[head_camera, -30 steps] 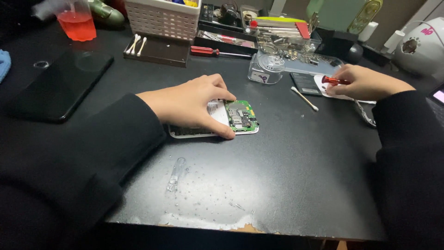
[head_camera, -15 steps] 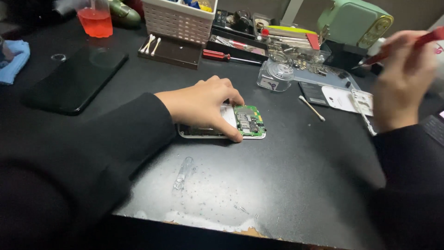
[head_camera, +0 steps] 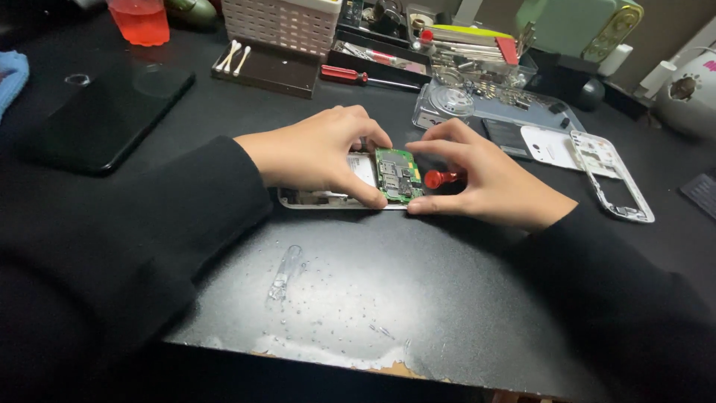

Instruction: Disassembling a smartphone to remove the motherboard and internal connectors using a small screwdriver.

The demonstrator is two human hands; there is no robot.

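Note:
An opened phone (head_camera: 328, 198) lies on the black table, its green circuit board (head_camera: 397, 173) exposed at the right end. My left hand (head_camera: 321, 153) presses down on the phone, thumb and fingers at the edge of the board. My right hand (head_camera: 485, 179) rests just right of the board and holds a small red-handled screwdriver (head_camera: 440, 178), with thumb and forefinger touching the board's right side. Both arms wear black sleeves.
A white back cover (head_camera: 550, 145) and a phone frame (head_camera: 613, 177) lie to the right. A dark tablet (head_camera: 104, 116) sits at the left. At the back stand a red cup (head_camera: 139, 19), a tray with cotton swabs (head_camera: 265, 69), a red screwdriver (head_camera: 350, 74) and tool boxes (head_camera: 462, 45).
My right hand came down from the upper right with the red screwdriver and now sits against the circuit board. My left hand stayed on the phone.

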